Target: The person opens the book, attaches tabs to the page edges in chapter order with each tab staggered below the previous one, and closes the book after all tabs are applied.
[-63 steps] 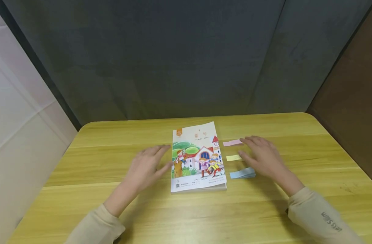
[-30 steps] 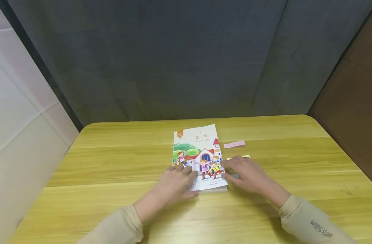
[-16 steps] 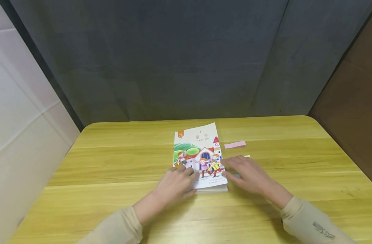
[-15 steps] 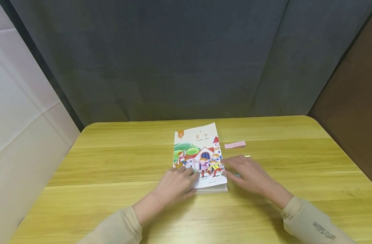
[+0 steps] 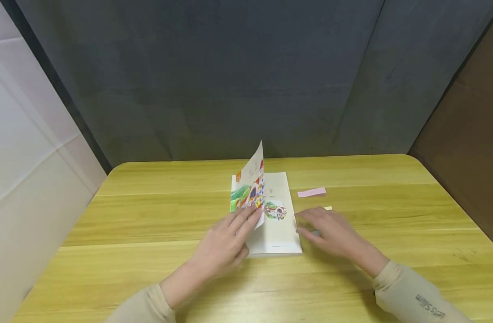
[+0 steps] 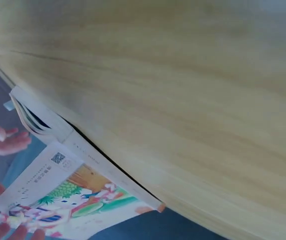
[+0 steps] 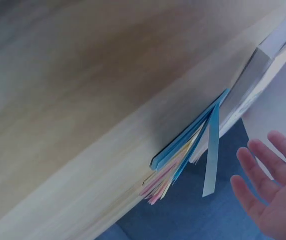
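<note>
1. Your left hand (image 5: pixel 222 246) had its fingers fairly straight, resting against the outer face of the illustrated white paper front cover (image 5: pixel 244 190), which stood raised at a steep angle.
2. Your right hand (image 5: pixel 331 231) was relaxed with its fingers parted, the tips just beside the book's right edge; whether they touched it, you could not tell.
3. Beneath the cover, the white rectangular paperback book (image 5: pixel 278 235) lay flat, its long axis running away from you, its top toward the table's far edge and its spine on your left.
4. Under it was a yellowish wood-grain table (image 5: pixel 129 224); a dark grey fabric backdrop (image 5: pixel 210 80) hung behind, with a white panel (image 5: pixel 32 121) at left and a brown one (image 5: pixel 464 98) at right.
5. Relative to your hands, the book lay between them; beyond its right edge were a pink paper strip (image 5: pixel 311 192), a mostly hidden yellow paper strip (image 5: pixel 329 208) and blue paper strips (image 7: pixel 170 157).
</note>
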A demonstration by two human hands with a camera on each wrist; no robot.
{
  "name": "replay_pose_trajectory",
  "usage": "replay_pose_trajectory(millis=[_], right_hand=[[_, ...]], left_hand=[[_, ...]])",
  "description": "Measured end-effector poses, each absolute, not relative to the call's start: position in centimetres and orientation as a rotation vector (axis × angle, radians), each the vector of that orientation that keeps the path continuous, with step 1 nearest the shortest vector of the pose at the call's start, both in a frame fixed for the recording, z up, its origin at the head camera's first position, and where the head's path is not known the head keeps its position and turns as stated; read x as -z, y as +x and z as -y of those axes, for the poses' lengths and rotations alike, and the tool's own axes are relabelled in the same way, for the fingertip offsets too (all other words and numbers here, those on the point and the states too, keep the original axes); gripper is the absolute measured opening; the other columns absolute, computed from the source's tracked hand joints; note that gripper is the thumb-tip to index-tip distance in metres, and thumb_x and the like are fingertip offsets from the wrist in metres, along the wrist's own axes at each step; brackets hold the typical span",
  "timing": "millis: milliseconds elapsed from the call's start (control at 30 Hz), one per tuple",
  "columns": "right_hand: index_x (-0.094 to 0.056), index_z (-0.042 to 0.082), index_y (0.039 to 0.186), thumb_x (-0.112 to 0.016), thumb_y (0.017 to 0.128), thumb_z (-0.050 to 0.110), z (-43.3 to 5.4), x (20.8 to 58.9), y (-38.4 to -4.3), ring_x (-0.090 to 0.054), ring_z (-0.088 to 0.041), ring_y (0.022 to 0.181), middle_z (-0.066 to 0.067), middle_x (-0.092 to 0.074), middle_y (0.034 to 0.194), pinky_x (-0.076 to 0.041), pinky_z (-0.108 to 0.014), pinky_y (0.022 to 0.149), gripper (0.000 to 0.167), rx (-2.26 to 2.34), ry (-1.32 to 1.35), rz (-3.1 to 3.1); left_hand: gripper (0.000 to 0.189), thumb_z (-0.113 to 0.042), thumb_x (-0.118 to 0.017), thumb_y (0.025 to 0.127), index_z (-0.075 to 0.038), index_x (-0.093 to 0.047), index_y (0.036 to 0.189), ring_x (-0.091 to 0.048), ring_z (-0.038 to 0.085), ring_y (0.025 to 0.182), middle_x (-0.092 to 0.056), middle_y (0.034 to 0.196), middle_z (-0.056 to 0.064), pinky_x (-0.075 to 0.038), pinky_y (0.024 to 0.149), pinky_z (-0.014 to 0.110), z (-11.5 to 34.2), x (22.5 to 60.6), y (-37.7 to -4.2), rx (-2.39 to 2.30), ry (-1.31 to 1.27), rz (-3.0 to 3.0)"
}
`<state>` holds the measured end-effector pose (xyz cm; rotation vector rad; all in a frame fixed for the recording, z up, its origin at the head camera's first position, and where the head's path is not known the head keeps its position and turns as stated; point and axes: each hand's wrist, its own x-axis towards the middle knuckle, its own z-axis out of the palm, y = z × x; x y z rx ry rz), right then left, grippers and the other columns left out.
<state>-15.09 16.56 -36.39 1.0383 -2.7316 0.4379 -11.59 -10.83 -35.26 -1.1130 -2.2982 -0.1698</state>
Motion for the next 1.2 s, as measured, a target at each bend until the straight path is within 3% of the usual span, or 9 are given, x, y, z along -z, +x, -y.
replay_pose_trajectory(millis=[100,267,500,700,900,1067,1200], right_hand=[[-0.059,0.009,0.112,-0.053,0.086,0.035,-16.5,36.6,-15.0,-0.052,-0.022,0.100,-0.004,-0.058,0.109,-0.043,-0.042,0.078,0.038,-0.436,1.054,2.751],[-0.058,0.008,0.113,-0.052,0.087,0.034,-16.3,36.7,-15.0,-0.051,-0.023,0.101,-0.004,-0.058,0.111,-0.042,-0.043,0.080,0.038,-0.428,1.072,2.781],[-0.058,0.008,0.113,-0.052,0.086,0.033,-16.2,36.9,-15.0,-0.053,-0.023,0.097,-0.003,-0.058,0.109,-0.044,-0.042,0.077,0.037,-0.388,1.087,2.790],[-0.058,0.009,0.112,-0.053,0.086,0.032,-16.2,37.1,-15.0,-0.053,-0.023,0.097,-0.003,-0.058,0.108,-0.043,-0.041,0.077,0.036,-0.382,1.086,2.805],[-0.058,0.009,0.112,-0.054,0.085,0.033,-16.1,37.1,-14.9,-0.053,-0.023,0.097,-0.003,-0.058,0.108,-0.043,-0.043,0.078,0.036,-0.366,1.071,2.827],[-0.058,0.009,0.112,-0.055,0.085,0.033,-16.0,37.1,-14.9,-0.053,-0.022,0.096,-0.003,-0.058,0.108,-0.043,-0.043,0.078,0.036,-0.363,1.082,2.823],[-0.059,0.009,0.110,-0.057,0.083,0.035,-16.0,37.2,-14.9,-0.054,-0.019,0.090,-0.001,-0.059,0.100,-0.043,-0.041,0.075,0.037,-0.360,1.106,2.820]], left_hand=[[0.061,-0.010,-0.035,0.072,0.004,-0.030,0.132,-0.035,0.033,0.119,-0.033,0.133,0.019,-0.033,0.093,0.041,11.3,35.0,-11.6,0.219,-1.082,2.211],[0.054,-0.008,-0.029,0.075,0.006,-0.033,0.128,-0.030,0.037,0.120,-0.032,0.132,0.022,-0.026,0.093,0.051,12.1,34.6,-11.7,0.262,-1.004,2.047],[0.049,-0.011,-0.032,0.077,-0.004,-0.046,0.124,-0.030,0.035,0.121,-0.036,0.132,0.016,-0.011,0.094,0.060,14.1,33.9,-11.5,0.150,-0.799,2.019],[0.050,-0.021,-0.043,0.073,-0.003,-0.050,0.119,-0.026,0.033,0.125,-0.038,0.132,0.016,-0.006,0.094,0.062,16.4,33.9,-10.8,-0.009,-0.664,2.224],[0.060,-0.022,-0.069,0.065,-0.002,-0.050,0.119,-0.033,0.034,0.120,-0.046,0.122,0.018,-0.014,0.097,0.057,16.8,34.9,-10.6,-0.099,-0.713,2.489],[0.055,-0.018,-0.070,0.067,-0.001,-0.052,0.116,-0.047,0.034,0.106,-0.053,0.112,0.018,-0.034,0.089,0.048,15.7,35.9,-10.6,-0.023,-0.799,2.639],[0.049,-0.024,-0.068,0.072,-0.002,-0.054,0.115,-0.053,0.030,0.097,-0.056,0.108,0.016,-0.045,0.078,0.040,14.5,36.3,-10.6,0.056,-0.823,2.747]])
